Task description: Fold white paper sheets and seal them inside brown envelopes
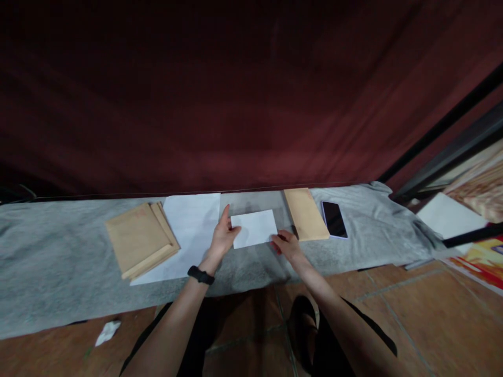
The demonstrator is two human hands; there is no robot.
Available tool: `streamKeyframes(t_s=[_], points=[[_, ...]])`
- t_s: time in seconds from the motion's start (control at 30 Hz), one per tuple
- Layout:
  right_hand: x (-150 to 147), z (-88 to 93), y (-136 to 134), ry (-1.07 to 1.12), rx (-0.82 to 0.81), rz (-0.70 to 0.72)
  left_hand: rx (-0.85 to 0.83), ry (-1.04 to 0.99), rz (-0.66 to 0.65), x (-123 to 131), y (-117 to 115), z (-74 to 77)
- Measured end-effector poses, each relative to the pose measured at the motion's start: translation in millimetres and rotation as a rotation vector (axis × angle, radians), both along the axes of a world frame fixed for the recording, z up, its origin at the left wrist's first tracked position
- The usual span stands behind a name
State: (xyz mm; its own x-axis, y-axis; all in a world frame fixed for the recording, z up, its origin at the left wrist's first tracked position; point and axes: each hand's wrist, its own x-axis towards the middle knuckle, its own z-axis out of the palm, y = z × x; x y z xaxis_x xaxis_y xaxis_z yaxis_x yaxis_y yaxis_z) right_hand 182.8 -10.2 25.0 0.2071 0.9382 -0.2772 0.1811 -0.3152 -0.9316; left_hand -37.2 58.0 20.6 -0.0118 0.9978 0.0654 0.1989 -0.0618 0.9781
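A small white rectangle of paper [254,229], perhaps folded, is held between my two hands above the grey cloth. My left hand [225,233] grips its left edge, thumb on top, with the index finger pointing up past it. At the lower right corner, my right hand [286,243] pinches the paper; a bit of red shows under those fingers, too small to name. Beside my left hand lie large white sheets [192,225], partly covered by a stack of brown envelopes [139,238]. Just right of my right hand rests another brown envelope [307,214].
A phone [335,220] with a dark screen lies right of the single envelope. The grey cloth [58,262] covers a long narrow surface against a dark red curtain [236,131]. Crumpled white tissue [107,332] lies on the tiled floor [396,314]. Black bars and printed boards stand at right.
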Motion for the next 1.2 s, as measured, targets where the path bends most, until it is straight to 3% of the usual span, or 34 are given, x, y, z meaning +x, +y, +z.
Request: streamKeyframes(t_s=[0.13, 0.33, 0.57, 0.7, 0.8, 0.93, 1.1, 1.2], points=[[1, -0.4, 3, -0.245, -0.019, 0.051, 0.069, 0.195, 0.096, 4, 4, -6.6], [2, 8.3, 7, -0.720, -0.085, 0.159, 0.123, 0.366, 0.093, 9, 2, -9.1], [-2, 15.3, 7, -0.964, -0.124, 0.250, 0.161, 0.467, 0.090, 10, -1, -11.0], [-3, 14.2, 4, -1.052, -0.083, 0.260, 0.265, 0.606, 0.078, 13, -11, -7.9], [-5, 11.3, 2, -1.106, -0.038, 0.232, 0.342, 0.731, -0.020, 25, -28, -5.4], [-7, 7.9, 0, -1.140, 0.009, 0.197, 0.397, 0.875, -0.312, 46, -63, -7.6], [-7, 10.3, -2, -1.122, 0.009, 0.187, 0.452, 1.041, -0.395, 49, -87, -9.7], [-12, 12.8, -7, -1.112, 0.165, 0.231, 0.462, 1.075, -0.419, 45, -87, -9.4]])
